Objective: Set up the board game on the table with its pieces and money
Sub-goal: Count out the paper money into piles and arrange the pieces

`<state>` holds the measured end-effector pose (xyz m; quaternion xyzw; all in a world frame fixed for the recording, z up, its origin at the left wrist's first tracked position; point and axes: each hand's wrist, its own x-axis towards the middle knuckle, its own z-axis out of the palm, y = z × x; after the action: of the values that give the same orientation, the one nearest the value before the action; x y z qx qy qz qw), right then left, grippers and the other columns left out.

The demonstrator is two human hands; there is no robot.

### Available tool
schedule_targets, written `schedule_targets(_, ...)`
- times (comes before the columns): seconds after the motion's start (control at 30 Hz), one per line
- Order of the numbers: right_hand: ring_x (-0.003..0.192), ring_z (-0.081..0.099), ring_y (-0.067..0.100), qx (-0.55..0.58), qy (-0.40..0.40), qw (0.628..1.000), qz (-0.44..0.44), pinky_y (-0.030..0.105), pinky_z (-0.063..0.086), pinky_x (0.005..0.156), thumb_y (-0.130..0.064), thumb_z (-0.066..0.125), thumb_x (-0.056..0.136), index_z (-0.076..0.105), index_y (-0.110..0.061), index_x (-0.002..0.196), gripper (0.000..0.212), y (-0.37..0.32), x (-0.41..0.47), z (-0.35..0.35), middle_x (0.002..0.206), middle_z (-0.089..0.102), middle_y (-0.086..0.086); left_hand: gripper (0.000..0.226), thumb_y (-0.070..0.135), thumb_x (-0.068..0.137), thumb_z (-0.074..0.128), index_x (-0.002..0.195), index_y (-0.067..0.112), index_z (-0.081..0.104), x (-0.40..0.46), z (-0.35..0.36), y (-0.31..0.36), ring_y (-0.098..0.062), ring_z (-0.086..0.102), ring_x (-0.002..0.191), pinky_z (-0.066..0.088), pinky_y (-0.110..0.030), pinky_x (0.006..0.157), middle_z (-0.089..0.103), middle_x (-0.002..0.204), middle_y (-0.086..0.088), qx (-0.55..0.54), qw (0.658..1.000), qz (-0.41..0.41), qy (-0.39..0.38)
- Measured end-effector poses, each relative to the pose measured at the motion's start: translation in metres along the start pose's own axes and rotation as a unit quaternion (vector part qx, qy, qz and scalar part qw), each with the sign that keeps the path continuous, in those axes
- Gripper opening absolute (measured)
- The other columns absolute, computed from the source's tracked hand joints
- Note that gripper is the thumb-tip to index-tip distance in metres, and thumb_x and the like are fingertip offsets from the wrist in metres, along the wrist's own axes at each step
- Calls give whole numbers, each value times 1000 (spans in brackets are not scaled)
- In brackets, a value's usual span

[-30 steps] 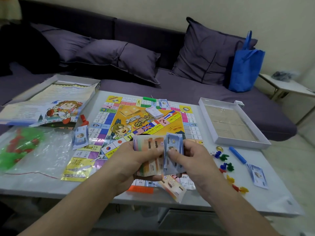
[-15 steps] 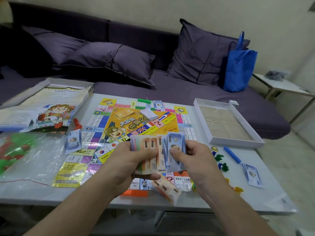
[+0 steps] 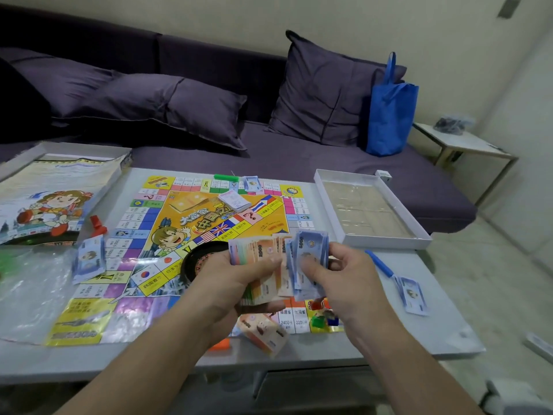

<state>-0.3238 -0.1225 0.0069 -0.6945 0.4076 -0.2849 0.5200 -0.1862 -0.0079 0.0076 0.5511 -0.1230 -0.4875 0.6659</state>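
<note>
paper play-money notes (image 3: 263, 265) fan out above the colourful game board (image 3: 185, 235), left hand (image 3: 236, 283) gripping the stack so right hand (image 3: 338, 274) can pinch off blue bills; dealt blue piles (image 3: 89, 260) ring the white desk (image 3: 443, 324).

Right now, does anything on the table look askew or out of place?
Yes. The orange bundle of notes near the board's front edge lies tilted, partly off the board. The board's near-left corner looks creased and wavy, not flat. The left hand holds the fanned money; the right hand pinches the blue notes.
</note>
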Motion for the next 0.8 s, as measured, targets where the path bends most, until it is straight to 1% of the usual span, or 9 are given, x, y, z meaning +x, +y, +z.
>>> schedule_targets(0.1,79,78,12,-5,57,998,0,40,64,73,-17,76,94,76,-29,98,13,0,13,-40,85,80,-6,29,9,88,76,114,1,69,4,13,1,-38,79,87,65,-44,55,80,99,-19,-3,1000,-7,-12)
schedule_targets(0.17,78,78,12,-46,117,992,-8,37,62,72,-16,77,94,74,-31,89,16,5,25,-80,81,79,-6,29,10,88,75,115,1,69,8,19,-1,-39,79,87,65,-44,56,80,100,-19,-1,1000,-6,-16)
schedule_targets(0.23,74,77,21,-101,185,978,4,39,62,68,-14,79,92,73,-24,80,17,23,38,-121,75,77,1,27,10,88,75,113,2,69,12,24,-3,-37,79,86,65,-45,57,80,99,-17,2,1000,-5,-15)
schedule_targets(0.33,72,74,36,-173,249,951,59,54,63,68,-12,81,85,72,-12,72,16,68,54,-165,69,74,10,23,9,88,75,109,4,69,16,30,-9,-35,80,83,65,-47,60,80,96,-16,8,1000,-13,-15)
schedule_targets(0.4,70,72,37,-204,258,939,100,55,63,68,-14,81,84,72,-11,72,16,93,63,-181,67,72,10,28,9,86,76,113,4,69,20,32,-13,-37,79,88,65,-49,62,80,100,-17,10,1000,-17,-20)
schedule_targets(0.47,66,69,32,-226,255,931,128,46,60,64,-14,80,87,71,-13,72,17,108,67,-187,69,71,9,35,10,85,76,118,4,68,23,34,-17,-37,79,91,65,-48,60,80,102,-17,17,999,-18,-23)
schedule_targets(0.6,65,64,20,-254,225,927,158,28,44,54,-14,77,90,73,-12,79,12,124,74,-187,73,70,6,37,10,86,77,121,4,66,27,36,-22,-37,79,92,66,-47,58,80,103,-17,28,999,-23,-28)
schedule_targets(0.67,66,62,15,-262,216,926,167,25,39,51,-13,75,91,74,-11,85,7,126,74,-183,76,69,5,41,12,84,78,122,4,66,28,35,-23,-38,78,94,66,-48,59,80,105,-17,37,999,-23,-33)
schedule_targets(0.8,60,56,14,-300,209,917,160,24,36,49,-11,74,91,71,-7,79,13,128,74,-178,70,65,4,42,14,83,77,123,3,67,26,33,-24,-38,78,94,66,-47,61,80,105,-15,49,998,-15,-42)
